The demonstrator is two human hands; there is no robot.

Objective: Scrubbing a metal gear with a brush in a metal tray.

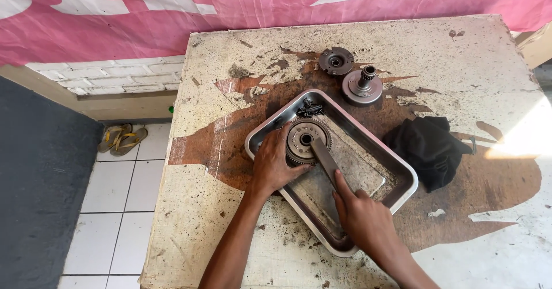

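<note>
A round toothed clutch gear (307, 139) lies in a metal tray (402, 177) on a worn, stained table. My left hand (275, 164) grips the gear's near left rim and holds it against the tray floor. My right hand (361, 213) is closed on a flat grey metal tool (325, 158), a file or scraper, whose far end rests on the gear's face near its centre hole. A few small dark parts (309, 108) lie in the tray's far corner.
Two round metal clutch parts (336, 60) (363, 85) sit on the table beyond the tray. A black rag (430, 148) lies right of the tray. Left of the table are a tiled floor, a pair of sandals (121, 137) and a pink banner.
</note>
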